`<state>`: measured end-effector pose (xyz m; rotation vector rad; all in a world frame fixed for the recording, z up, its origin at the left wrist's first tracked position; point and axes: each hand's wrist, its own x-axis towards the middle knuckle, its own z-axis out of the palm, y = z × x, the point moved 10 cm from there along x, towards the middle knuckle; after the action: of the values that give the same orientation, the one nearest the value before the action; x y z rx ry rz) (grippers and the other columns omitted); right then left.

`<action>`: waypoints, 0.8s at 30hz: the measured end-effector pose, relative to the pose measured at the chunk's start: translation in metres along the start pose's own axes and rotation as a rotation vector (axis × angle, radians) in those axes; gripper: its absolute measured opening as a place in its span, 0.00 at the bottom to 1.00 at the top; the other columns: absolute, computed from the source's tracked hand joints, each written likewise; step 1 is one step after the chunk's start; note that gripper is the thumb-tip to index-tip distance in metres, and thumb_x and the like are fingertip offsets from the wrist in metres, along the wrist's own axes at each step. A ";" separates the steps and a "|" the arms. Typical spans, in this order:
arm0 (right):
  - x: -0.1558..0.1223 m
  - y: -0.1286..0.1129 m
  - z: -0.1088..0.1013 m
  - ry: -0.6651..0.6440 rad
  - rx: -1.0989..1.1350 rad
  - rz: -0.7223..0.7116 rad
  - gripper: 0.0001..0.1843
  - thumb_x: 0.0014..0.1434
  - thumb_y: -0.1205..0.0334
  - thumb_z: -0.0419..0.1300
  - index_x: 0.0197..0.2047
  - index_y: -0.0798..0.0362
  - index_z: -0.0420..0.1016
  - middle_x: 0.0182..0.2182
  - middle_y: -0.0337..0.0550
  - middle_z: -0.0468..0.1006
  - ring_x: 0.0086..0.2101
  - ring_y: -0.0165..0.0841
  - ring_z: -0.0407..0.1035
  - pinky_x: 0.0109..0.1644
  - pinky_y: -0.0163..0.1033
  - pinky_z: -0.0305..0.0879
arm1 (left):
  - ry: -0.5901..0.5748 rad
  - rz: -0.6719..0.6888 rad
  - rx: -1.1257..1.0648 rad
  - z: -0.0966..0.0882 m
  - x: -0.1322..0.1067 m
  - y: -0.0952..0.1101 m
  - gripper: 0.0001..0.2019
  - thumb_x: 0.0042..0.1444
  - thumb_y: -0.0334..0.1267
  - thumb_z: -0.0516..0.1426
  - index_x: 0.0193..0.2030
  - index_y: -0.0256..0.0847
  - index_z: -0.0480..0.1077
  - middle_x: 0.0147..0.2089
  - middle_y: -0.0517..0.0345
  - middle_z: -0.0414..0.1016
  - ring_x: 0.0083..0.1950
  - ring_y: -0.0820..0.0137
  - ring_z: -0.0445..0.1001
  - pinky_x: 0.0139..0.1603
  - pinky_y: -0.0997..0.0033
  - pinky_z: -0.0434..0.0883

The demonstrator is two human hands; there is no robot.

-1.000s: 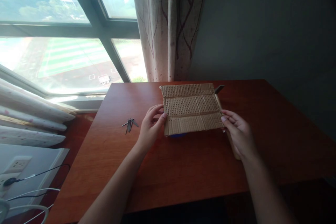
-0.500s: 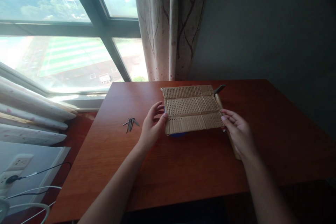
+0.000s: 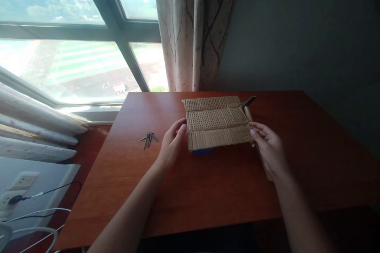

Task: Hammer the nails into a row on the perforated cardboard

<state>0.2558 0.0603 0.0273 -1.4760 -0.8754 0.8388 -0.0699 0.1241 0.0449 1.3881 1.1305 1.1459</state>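
Observation:
A piece of corrugated cardboard (image 3: 218, 121), creased and punched with rows of small holes, is held over a blue object (image 3: 202, 151) that is mostly hidden. My left hand (image 3: 172, 139) is at its left edge, with the thumb beside the edge and the fingertips out of sight behind it. At the lower right corner, my right hand (image 3: 267, 144) pinches the cardboard between thumb and fingers. Partly covered by cardboard and right hand, a hammer (image 3: 248, 114) shows its wooden handle and dark metal head.
Several loose nails (image 3: 149, 139) lie in a small pile left of my left hand on the reddish-brown wooden table (image 3: 118, 189). Beyond the table are a window, a curtain (image 3: 181, 27) and a dark wall. A wall socket (image 3: 25, 182) with cables sits at lower left.
My left thumb has shifted slightly left, off the cardboard's face to its edge. The cardboard and my right hand stay nearly in place; the camera view has shifted slightly.

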 end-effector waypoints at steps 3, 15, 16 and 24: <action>0.000 0.000 0.001 -0.002 0.005 0.005 0.22 0.53 0.52 0.69 0.49 0.52 0.78 0.36 0.42 0.77 0.32 0.30 0.68 0.30 0.34 0.68 | -0.011 -0.016 -0.024 0.002 0.000 0.000 0.22 0.64 0.49 0.57 0.58 0.35 0.73 0.57 0.46 0.78 0.57 0.60 0.75 0.59 0.63 0.69; -0.024 -0.074 0.005 0.160 -0.684 -0.573 0.16 0.66 0.56 0.57 0.51 0.55 0.77 0.47 0.54 0.79 0.43 0.42 0.75 0.49 0.53 0.73 | -0.008 -0.081 -0.068 0.003 0.000 -0.011 0.22 0.58 0.47 0.62 0.55 0.36 0.73 0.52 0.46 0.78 0.54 0.60 0.76 0.51 0.66 0.73; -0.030 -0.084 0.013 0.147 -0.714 -0.641 0.16 0.66 0.57 0.56 0.51 0.55 0.77 0.48 0.55 0.79 0.44 0.43 0.75 0.51 0.54 0.73 | -0.006 -0.077 -0.067 0.003 0.000 -0.010 0.22 0.58 0.47 0.62 0.55 0.36 0.73 0.52 0.47 0.79 0.53 0.60 0.76 0.51 0.66 0.73; -0.053 -0.109 0.099 -0.221 -0.704 -0.845 0.15 0.68 0.65 0.54 0.55 0.51 0.76 0.53 0.48 0.80 0.55 0.40 0.73 0.62 0.52 0.70 | -0.011 -0.047 -0.076 0.002 0.001 -0.010 0.23 0.60 0.45 0.61 0.60 0.38 0.70 0.56 0.45 0.77 0.55 0.60 0.76 0.54 0.64 0.73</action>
<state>0.1375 0.0648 0.1295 -1.3757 -1.9116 0.0340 -0.0681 0.1262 0.0350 1.3012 1.0948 1.1347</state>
